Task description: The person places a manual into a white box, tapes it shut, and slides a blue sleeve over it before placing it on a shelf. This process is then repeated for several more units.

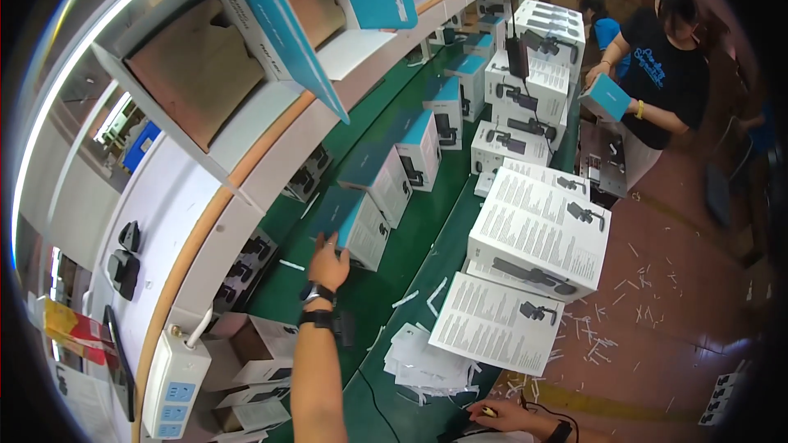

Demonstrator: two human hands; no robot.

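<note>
My left hand reaches forward to the nearest box in a row on the green bench. Its fingers rest over the near top edge of this white-and-teal carton, with the thumb against the side. A dark watch and a black strap circle that wrist. At the lower edge, my right hand is closed around a small thing with a yellow tip, mostly hidden. Near it lies a pile of white paper sheets. A large white carton and a white printed box stand just beyond it.
More teal-topped boxes continue along the green bench. Open cartons stand on the upper shelf, above a power strip. At right a person holds a teal box. Paper scraps litter the floor.
</note>
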